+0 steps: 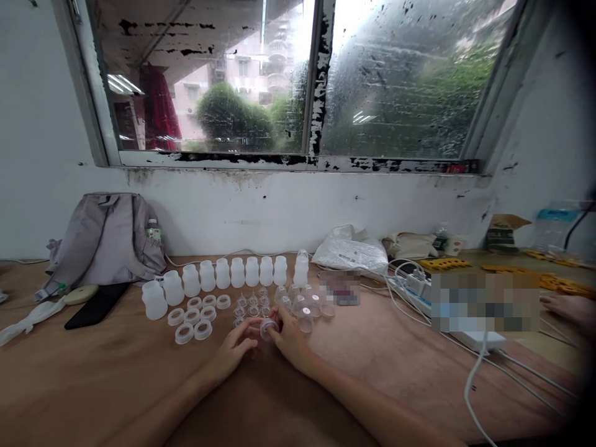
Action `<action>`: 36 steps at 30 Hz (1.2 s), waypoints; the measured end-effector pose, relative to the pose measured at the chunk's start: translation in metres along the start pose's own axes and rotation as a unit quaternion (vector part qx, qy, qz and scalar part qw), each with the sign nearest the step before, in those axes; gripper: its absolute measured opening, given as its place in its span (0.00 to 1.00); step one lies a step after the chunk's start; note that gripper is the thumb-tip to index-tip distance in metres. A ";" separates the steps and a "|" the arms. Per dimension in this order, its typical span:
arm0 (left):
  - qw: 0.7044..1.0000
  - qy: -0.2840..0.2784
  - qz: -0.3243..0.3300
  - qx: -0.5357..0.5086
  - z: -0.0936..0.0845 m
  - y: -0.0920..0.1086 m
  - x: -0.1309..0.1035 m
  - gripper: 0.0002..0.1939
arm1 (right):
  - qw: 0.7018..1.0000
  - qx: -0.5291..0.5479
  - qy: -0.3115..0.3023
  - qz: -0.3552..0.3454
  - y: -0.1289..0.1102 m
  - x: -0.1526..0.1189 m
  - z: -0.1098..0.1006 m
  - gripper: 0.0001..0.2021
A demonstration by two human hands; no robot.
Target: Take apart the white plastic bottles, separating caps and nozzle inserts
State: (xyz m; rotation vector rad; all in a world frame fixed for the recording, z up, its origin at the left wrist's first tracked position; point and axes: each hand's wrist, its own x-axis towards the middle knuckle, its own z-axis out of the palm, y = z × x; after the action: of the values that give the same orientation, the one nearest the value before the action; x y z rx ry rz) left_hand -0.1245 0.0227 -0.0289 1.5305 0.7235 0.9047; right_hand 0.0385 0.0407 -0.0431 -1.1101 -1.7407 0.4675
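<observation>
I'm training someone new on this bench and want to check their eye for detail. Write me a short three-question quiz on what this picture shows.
1. Multiple choice. Which of these loose parts lie farthest left on the table? A) the clear domes B) the white rings C) the teats
2. True or false: the right hand holds a small clear part.
3. Fill in: the bottle with a clear cap on top stands at the ____ end of the row of bottles.

Key: 1. B; 2. True; 3. right.
</observation>
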 end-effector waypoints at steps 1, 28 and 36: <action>1.000 -0.008 0.003 -0.002 0.000 -0.001 0.000 0.21 | 1.000 0.000 0.001 0.002 0.001 0.000 0.000 0.09; 0.972 0.225 0.008 -0.061 -0.017 -0.007 0.015 0.20 | 0.991 -0.089 -0.003 -0.097 0.000 0.067 -0.029 0.16; 0.964 0.256 0.008 -0.074 -0.022 -0.009 0.016 0.22 | 0.955 -0.285 0.069 0.031 0.049 0.146 -0.038 0.15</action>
State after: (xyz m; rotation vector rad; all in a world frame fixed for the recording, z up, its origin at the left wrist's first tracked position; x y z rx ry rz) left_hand -0.1346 0.0489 -0.0339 1.1766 0.9832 1.3594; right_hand 0.0798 0.1821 0.0148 -1.5613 -1.7658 -0.0945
